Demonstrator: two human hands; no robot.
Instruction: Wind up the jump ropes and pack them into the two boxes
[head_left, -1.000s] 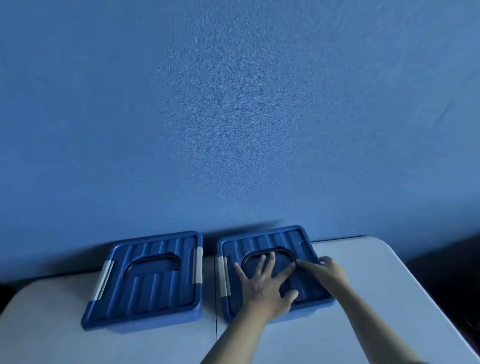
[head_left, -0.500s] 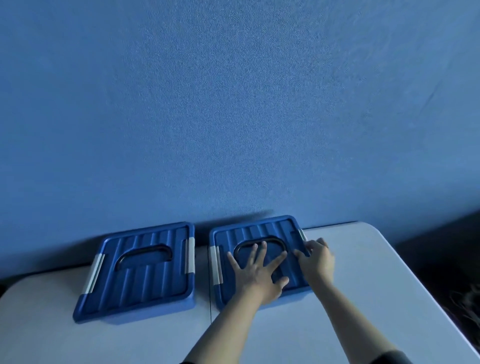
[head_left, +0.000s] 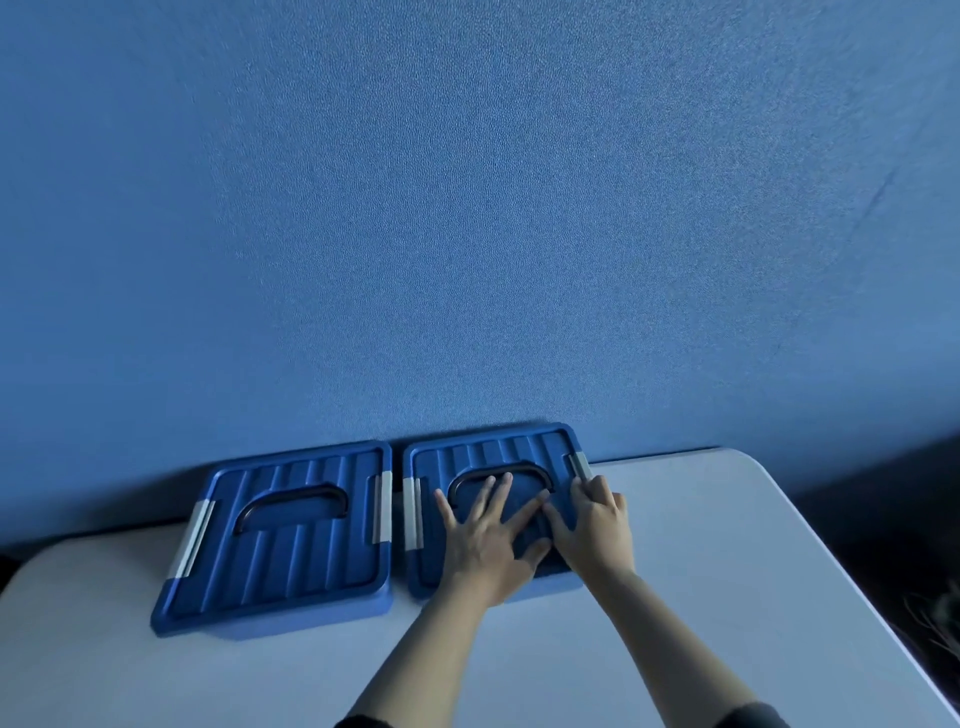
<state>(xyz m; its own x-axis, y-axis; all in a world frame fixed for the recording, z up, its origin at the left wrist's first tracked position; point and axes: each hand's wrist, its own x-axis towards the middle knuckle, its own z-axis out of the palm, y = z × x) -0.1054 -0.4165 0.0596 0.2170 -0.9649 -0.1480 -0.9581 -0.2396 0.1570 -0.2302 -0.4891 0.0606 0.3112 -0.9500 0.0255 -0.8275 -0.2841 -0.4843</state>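
Two blue boxes are sitting side by side in the lower middle of the frame, on a pale surface (head_left: 675, 597) against a blue wall (head_left: 467, 208). Both are wearing their lids, and each lid is showing a dark curved handle. The left box (head_left: 280, 540) is lying alone, with nothing touching it. The right box (head_left: 493, 457) is lying under both hands. The left hand (head_left: 488, 540) is pressing flat on its lid with the fingers spread wide and straight (holding nothing). The right hand (head_left: 597, 525) is resting at the right edge of the lid, its fingers curling over the edge just below a grey clip (head_left: 579, 465). I cannot tell if it is really gripping the edge. No jump ropes are showing.
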